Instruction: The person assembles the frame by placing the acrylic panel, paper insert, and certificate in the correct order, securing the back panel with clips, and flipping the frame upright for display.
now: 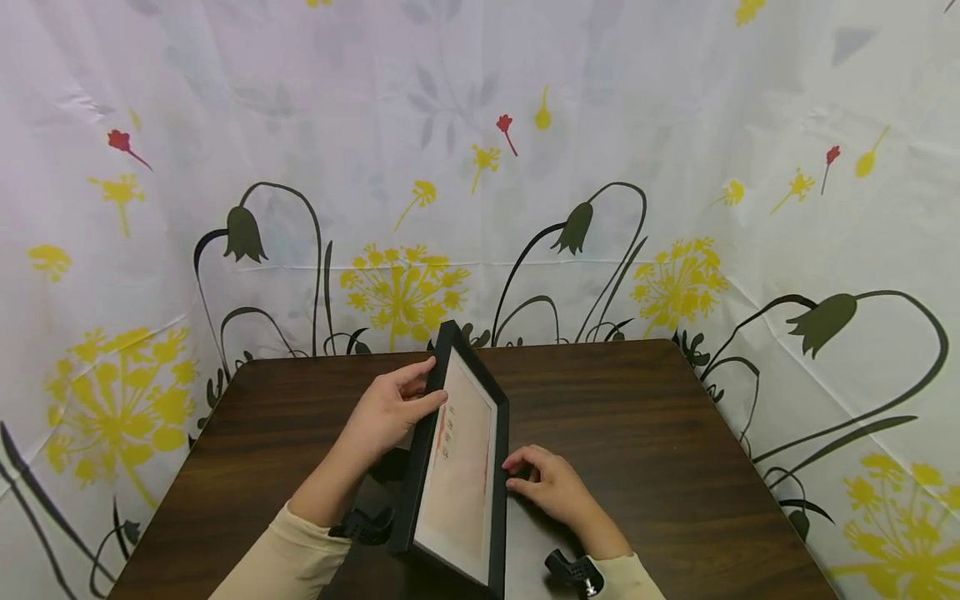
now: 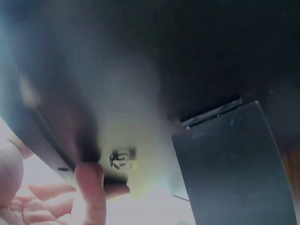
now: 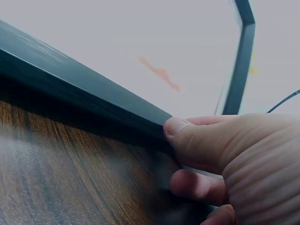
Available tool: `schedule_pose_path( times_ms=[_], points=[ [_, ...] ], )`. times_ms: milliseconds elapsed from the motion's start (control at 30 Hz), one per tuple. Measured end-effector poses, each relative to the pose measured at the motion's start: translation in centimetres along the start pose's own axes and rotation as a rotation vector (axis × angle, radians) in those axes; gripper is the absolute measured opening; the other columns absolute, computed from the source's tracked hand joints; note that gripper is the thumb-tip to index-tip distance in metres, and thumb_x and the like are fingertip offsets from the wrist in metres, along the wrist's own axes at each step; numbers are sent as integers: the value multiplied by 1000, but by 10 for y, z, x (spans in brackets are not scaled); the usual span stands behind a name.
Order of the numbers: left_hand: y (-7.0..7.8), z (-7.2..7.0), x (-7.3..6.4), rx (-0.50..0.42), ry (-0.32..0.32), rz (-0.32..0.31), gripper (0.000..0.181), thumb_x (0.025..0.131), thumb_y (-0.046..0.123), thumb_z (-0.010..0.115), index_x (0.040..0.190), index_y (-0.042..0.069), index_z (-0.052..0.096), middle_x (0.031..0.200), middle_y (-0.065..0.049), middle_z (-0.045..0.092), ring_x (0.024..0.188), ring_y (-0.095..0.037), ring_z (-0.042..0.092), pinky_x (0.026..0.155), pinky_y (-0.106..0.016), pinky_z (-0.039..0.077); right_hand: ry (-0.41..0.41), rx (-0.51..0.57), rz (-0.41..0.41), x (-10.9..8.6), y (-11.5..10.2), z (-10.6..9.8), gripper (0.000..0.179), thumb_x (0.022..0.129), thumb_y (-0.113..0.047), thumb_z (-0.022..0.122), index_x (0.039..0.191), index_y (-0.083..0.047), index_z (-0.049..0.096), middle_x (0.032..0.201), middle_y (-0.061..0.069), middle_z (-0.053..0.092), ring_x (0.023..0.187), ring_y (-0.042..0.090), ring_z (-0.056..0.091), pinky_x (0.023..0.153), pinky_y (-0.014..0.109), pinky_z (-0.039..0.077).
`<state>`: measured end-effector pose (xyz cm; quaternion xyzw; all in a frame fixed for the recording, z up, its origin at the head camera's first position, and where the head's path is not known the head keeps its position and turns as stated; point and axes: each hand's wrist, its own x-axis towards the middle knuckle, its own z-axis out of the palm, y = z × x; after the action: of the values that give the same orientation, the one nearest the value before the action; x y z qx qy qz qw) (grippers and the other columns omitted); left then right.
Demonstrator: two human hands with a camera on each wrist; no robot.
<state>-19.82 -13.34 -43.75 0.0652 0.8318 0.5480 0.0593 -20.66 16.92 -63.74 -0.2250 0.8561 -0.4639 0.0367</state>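
A black picture frame (image 1: 498, 467) stands tilted above the table, its pale print (image 1: 457, 508) under the front facing right. My left hand (image 1: 397, 408) grips the raised left edge, thumb on the front and fingers behind. In the left wrist view, those fingers touch the dark back (image 2: 140, 84) beside a small metal hanger (image 2: 123, 159). A flat easel leg (image 2: 229, 164) is hinged out from that back. My right hand (image 1: 551, 483) pinches the lower right edge; its thumb (image 3: 180, 129) presses the black border in the right wrist view, with the other fingers curled below.
The dark wood-grain table (image 1: 645, 433) extends around the frame on both sides. Behind it hangs a white curtain (image 1: 480, 208) printed with flowers. Each wrist wears a black camera strap, seen at the left cuff (image 1: 363, 525) and the right cuff (image 1: 573, 571).
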Motion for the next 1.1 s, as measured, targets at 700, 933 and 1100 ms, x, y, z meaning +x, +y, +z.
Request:
schedule_pose_path(
  times_ms=[700,933,1100],
  points=[
    [0,2,-14,-22,-318,98,67,102,33,80,163,24,54,148,-17,69,134,-32,68,93,-36,61,439,277,131,4,8,-13,42,101,-21,81,137,-9,64,140,14,67,66,9,51,56,24,46],
    [3,1,-17,-77,-455,114,67,103,28,79,164,22,52,144,-18,72,124,-26,73,88,-34,63,269,165,130,0,13,-21,21,101,-27,80,120,-19,77,101,6,62,90,11,52,76,27,47],
    [1,0,-17,-117,-520,139,69,104,25,78,166,18,48,144,-19,71,118,-16,73,86,-30,64,175,245,97,-2,14,-25,26,103,-17,77,127,-6,74,117,10,75,103,7,64,88,22,55]
  ],
)
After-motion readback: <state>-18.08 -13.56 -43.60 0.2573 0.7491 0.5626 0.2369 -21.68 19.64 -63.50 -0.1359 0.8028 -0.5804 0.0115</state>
